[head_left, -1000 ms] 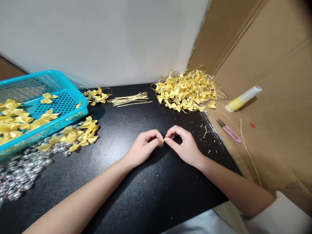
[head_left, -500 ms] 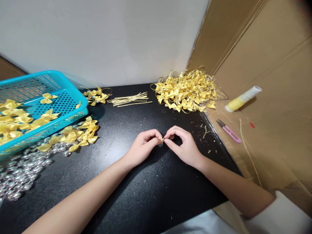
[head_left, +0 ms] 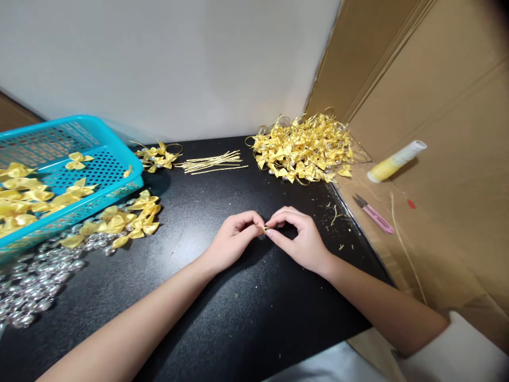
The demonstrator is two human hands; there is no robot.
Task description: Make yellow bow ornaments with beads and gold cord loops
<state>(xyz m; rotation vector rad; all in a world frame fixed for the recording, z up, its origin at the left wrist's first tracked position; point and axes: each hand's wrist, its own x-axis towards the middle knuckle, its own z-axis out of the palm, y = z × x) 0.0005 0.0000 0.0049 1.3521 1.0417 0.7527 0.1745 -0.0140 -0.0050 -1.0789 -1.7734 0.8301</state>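
Observation:
Over the middle of the black table [head_left: 222, 318], my left hand [head_left: 237, 239] and my right hand [head_left: 299, 239] meet at the fingertips. Both pinch one tiny yellowish piece [head_left: 265, 229], mostly hidden by the fingers and too small to name. Beyond them lies a small stack of gold twist ties [head_left: 214, 162]. To its right is a big heap of yellow ribbon bows [head_left: 306, 148] with gold loops and silver beads. A smaller cluster of such bows [head_left: 157, 156] sits left of the ties.
At left stands a turquoise basket [head_left: 119, 183] holding yellow bows. In front of it lie loose bows [head_left: 137, 220] and many silver beads [head_left: 40, 286]. Pink thread snips [head_left: 374, 215], a pale yellow tube [head_left: 395, 162] and a cord [head_left: 407, 249] rest on cardboard at right.
My right fingertips have shifted slightly to the left, closer to my left fingertips at the small piece. Everything else stays in place.

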